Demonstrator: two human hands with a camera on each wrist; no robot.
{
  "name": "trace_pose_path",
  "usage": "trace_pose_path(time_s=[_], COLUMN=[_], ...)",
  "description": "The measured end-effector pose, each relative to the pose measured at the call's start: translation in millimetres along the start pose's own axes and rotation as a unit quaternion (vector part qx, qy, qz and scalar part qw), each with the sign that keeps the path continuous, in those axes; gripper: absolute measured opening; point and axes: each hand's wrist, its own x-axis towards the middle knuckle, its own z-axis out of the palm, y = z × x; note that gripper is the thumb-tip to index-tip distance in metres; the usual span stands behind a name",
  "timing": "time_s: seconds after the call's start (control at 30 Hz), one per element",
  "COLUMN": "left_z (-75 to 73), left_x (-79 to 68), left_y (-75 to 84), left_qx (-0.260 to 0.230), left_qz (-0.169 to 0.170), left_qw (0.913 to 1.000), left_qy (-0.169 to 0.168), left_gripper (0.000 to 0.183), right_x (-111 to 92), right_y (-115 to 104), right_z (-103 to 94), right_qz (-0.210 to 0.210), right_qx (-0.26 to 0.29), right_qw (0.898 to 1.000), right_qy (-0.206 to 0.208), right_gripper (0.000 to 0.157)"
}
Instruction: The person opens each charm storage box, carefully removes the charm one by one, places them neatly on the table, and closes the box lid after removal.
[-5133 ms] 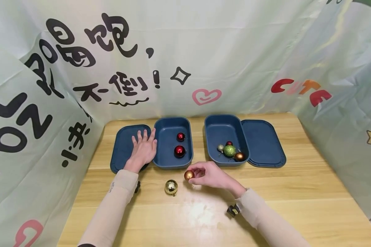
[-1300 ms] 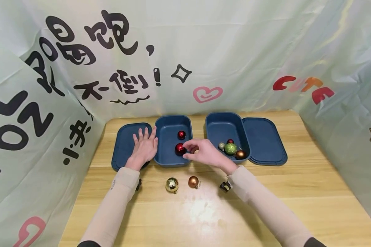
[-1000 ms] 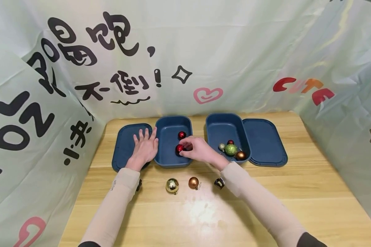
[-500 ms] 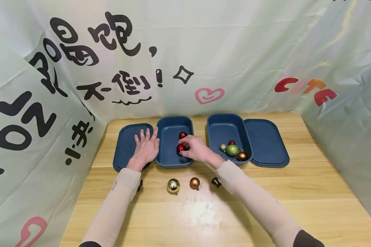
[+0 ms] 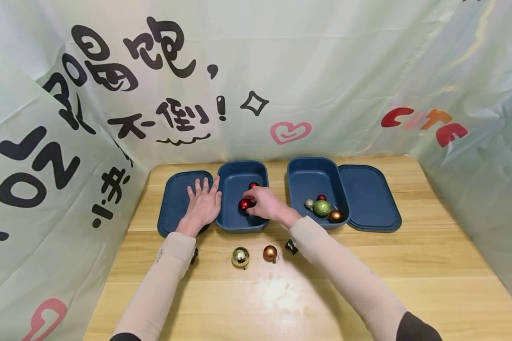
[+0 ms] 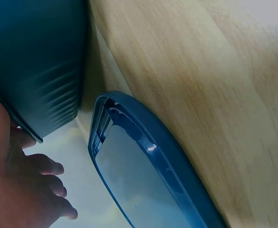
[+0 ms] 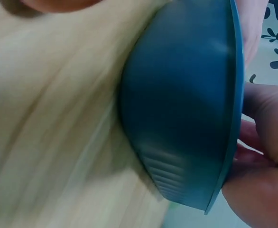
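Note:
My right hand (image 5: 268,203) reaches over the near right rim of the left blue box (image 5: 229,222) and pinches a shiny red Christmas ball (image 5: 244,204) low inside it. A second red ball (image 5: 253,185) lies behind, partly hidden by that hand. Fingers spread, my left hand (image 5: 205,204) lies along the same box's left rim, above the left lid (image 5: 172,203). In the left wrist view its thumb side meets the box rim, and the other fingers are apart from the lid. The right wrist view shows the box's outer wall (image 7: 177,99); the held ball is hidden there.
A gold ball (image 5: 241,257) and a copper ball (image 5: 270,253) lie on the wooden table (image 5: 256,308) before the boxes. The right box (image 5: 309,177) contains several balls, including a green one (image 5: 322,208); its lid (image 5: 369,199) lies alongside. Printed cloth walls surround the table.
My right hand has set the copper ball on the table, then moved into the left box and taken hold of the nearer red ball, shifting it slightly left. My left hand stays put.

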Motion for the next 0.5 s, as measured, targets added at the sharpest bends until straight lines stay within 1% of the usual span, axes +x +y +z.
trace_pose_path(time_s=[0.1,0.27,0.5], left_z=[-0.9,-0.6,0.5], left_x=[0.8,2.0,1.9], left_y=[0.0,0.4,2.5], left_qx=[0.003,0.001,-0.007], left_qz=[0.0,-0.003,-0.008], left_qw=[1.0,1.0,0.9999], left_qy=[0.004,0.002,-0.001], left_gripper=[0.06,0.06,0.06], right_x=[8.5,20.1,26.8], right_y=[-0.5,0.0,1.3], right_z=[-0.6,2.5,9.8], right_qz=[0.004,0.022,0.03], right_qx=[-0.009,-0.008,0.016], right_qw=[1.0,0.998,0.997], right_qy=[-0.018,-0.055,-0.068], right_gripper=[0.041,0.04,0.045])
